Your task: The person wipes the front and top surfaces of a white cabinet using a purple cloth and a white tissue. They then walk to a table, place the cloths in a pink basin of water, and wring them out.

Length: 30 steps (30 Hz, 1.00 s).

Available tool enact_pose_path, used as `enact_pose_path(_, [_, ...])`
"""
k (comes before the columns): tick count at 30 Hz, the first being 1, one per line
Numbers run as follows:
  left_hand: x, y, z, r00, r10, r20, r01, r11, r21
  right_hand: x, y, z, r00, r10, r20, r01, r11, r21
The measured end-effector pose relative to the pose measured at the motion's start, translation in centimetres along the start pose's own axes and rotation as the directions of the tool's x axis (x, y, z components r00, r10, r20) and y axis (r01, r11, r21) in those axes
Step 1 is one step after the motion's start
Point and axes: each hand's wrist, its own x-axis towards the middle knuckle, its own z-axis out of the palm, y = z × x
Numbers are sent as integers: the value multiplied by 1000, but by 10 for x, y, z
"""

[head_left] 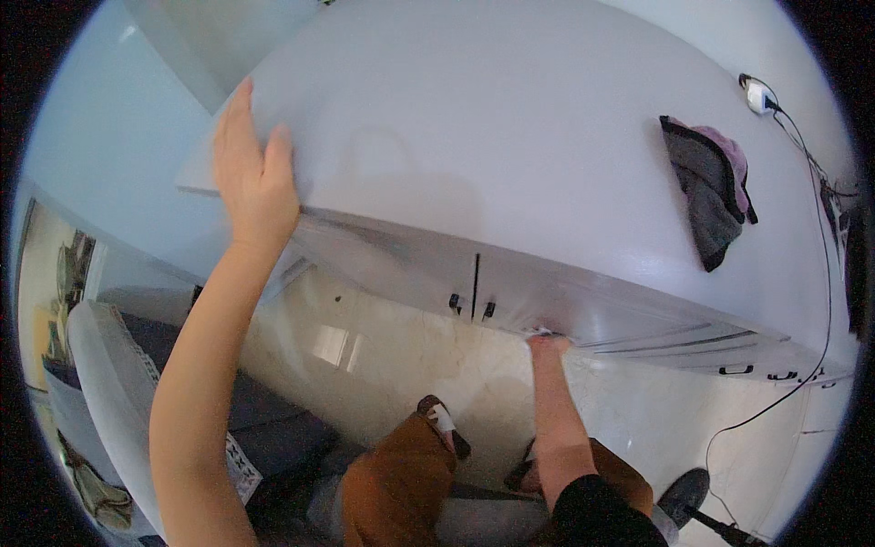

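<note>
My left hand point(253, 178) lies flat with fingers apart on the left end of a white countertop point(474, 137), holding nothing. My right hand point(550, 346) reaches down to the front of the white cabinet point(638, 319) just under the counter's edge. Its fingers press against the cabinet face and are mostly hidden behind the wrist. A small white bit shows at the fingertips; I cannot make out what it is. Two black door handles point(469, 303) sit just left of that hand.
A crumpled grey and pink cloth point(711, 187) lies on the counter at right. A white plug point(756, 94) with a black cable point(825, 273) trails over the counter's right edge to the tiled floor point(383, 356). A grey sofa point(118, 383) stands at left and a black round base point(685, 497) at lower right.
</note>
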Motion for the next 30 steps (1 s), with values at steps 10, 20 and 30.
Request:
enact_pose_path(10, [-2,-2,-1,997,-7,-80,7,1000,5,-133,46,169,992,115,58,-116,993,12])
enact_pose_path(20, [-4,3,2,985,-62,-164,70,997,45,-252,93,212,614,-168,771,782,262,-566])
enact_pose_path(30, [-6,0,-4,986,-101,-130,89,992,-94,-173,187,227,133,571,810,613,-690,385])
